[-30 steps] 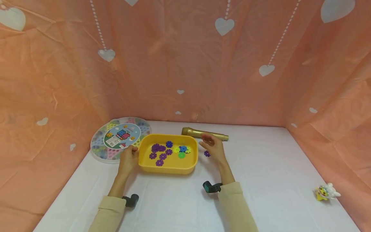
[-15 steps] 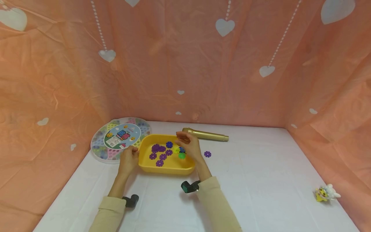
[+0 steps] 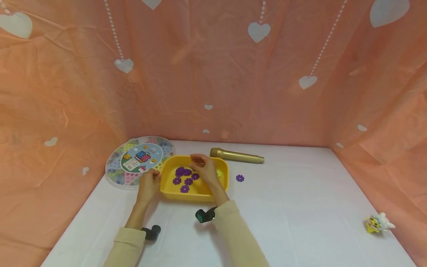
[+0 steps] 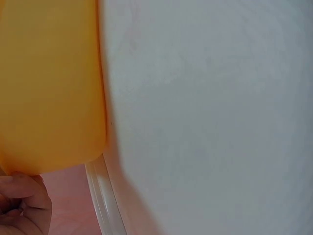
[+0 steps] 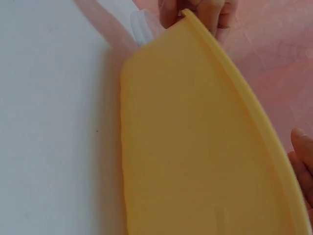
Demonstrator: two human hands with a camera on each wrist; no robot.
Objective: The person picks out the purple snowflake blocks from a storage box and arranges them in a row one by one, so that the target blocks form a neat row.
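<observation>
A yellow plastic tub point(image 3: 186, 197) stands on the white table with several purple snowflake-shaped discs point(image 3: 185, 189) inside, mostly in its left half. My left hand point(image 3: 147, 185) pinches the tub's left rim; the right wrist view also catches those left fingers point(image 5: 210, 17) around the tub's corner. Over the middle of the tub hovers my right hand point(image 3: 207, 171), fingers loosely bent, with nothing visible in them. It hides most of the pieces on the right side, though a yellow-green disc point(image 3: 218, 173) shows beside the wrist. One loose purple disc point(image 3: 240, 178) lies on the table right of the tub.
Behind the tub lies a gold microphone-shaped stick point(image 3: 237, 155). At the back left is a round, colourful game board point(image 3: 141, 158), partly behind the left hand. A small yellow-and-white figurine point(image 3: 378, 223) stands near the right edge. Pink cloth point(image 3: 230, 92) encloses the table.
My right hand has moved left, from beside the loose purple disc, across the tub's right rim to above its middle. The left hand has kept its hold on the rim.
</observation>
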